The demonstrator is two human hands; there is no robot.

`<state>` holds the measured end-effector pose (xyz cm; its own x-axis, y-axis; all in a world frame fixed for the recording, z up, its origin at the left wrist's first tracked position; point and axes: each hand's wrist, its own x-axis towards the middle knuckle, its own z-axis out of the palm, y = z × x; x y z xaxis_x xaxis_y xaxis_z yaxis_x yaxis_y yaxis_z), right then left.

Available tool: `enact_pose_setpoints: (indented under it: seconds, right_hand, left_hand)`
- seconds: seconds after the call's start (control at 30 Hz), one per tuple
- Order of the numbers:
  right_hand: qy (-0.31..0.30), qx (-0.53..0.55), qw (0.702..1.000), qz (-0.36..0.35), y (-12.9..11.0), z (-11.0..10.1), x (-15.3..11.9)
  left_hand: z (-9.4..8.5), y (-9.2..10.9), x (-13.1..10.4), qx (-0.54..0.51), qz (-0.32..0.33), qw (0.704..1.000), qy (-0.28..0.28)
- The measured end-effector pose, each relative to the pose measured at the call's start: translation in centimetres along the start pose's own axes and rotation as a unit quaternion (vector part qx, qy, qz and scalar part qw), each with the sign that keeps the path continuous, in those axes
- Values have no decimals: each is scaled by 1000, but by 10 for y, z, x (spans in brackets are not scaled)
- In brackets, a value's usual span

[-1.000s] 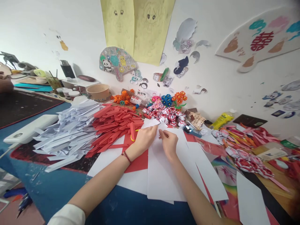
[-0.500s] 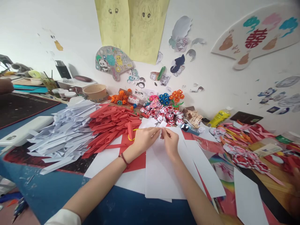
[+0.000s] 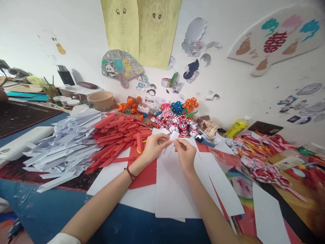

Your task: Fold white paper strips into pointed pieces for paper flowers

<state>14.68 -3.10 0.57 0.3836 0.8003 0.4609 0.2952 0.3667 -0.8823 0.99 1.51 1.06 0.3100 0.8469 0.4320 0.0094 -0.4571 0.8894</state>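
Note:
A narrow folded strip of white paper [image 3: 173, 137] is held between both hands, over a stack of white sheets [image 3: 175, 189]. My left hand [image 3: 156, 147] pinches its left side with thumb and fingers. From the right, my right hand [image 3: 186, 154] closes thumb and fingertips on the strip's other edge. Beside the left hand lie a red folded strip [image 3: 139, 142] and a yellow loop [image 3: 138, 150]. To the left are a heap of red folded paper strips [image 3: 122, 135] and a larger heap of white folded strips [image 3: 73, 142].
Behind my hands sit red-and-white paper flowers [image 3: 184, 123] and a blue device [image 3: 204, 140]. A yellow bottle [image 3: 237, 127] and coloured strips [image 3: 256, 145] lie right. A tan bowl [image 3: 101, 100] stands back left. Part of another person's hand [image 3: 3, 95] shows at the left edge.
My hands have moved slightly apart, the left one shifting left and opening its pinch a little. More of the white strip shows between them. The whole view has shifted slightly.

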Motion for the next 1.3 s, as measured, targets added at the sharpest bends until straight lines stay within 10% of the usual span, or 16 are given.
enact_pose_setpoints:
  seconds: [0.47,1.3]
  right_hand:
    - [-68,8,996,-59,-6,-1,-3]
    - [-80,-5,994,-69,-8,-2,-6]
  left_hand:
    - [-8,11,4,-134,-24,990,-25]
    - [-8,16,1,-31,0,1000,2]
